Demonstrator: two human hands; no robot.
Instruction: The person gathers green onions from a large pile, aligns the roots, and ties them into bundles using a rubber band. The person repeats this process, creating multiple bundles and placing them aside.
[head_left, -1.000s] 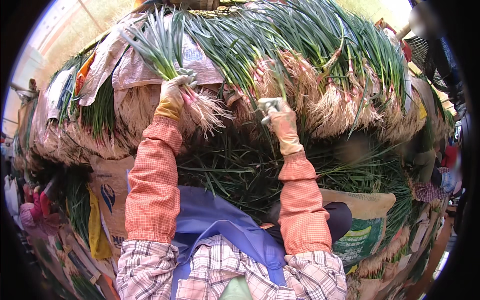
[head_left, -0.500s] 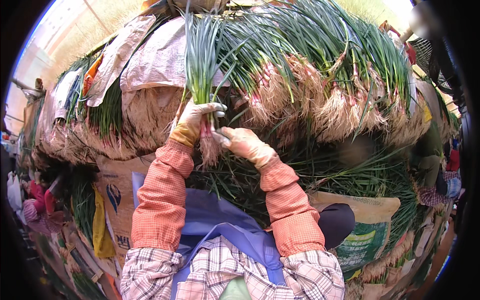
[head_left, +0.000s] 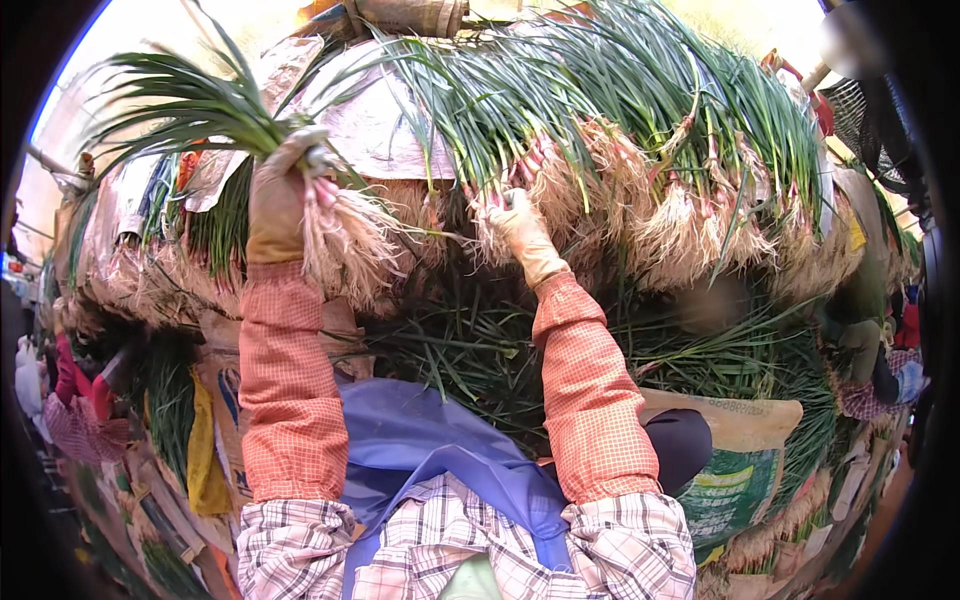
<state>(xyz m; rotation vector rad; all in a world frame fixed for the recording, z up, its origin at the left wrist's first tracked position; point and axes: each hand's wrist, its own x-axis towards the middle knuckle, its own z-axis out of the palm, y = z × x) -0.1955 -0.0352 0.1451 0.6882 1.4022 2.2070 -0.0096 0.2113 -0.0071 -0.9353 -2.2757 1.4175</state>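
While my left hand (head_left: 278, 200) clamped a scallion bunch (head_left: 215, 115), my right hand (head_left: 518, 225) pinched roots in the pile (head_left: 640, 130); pulling low by the bulbs seemed wisest.

Gloves (head_left: 275, 210) matt tan cloth, checked woven sleeves (head_left: 288, 390). Scallions (head_left: 640, 90): smooth, slightly glossy green leaves, pale fibrous roots (rough, hairy). Apron (head_left: 430, 440) smooth blue cloth, faint sheen. Sack (head_left: 740, 470) woven plastic, matt tan and glossy green print.
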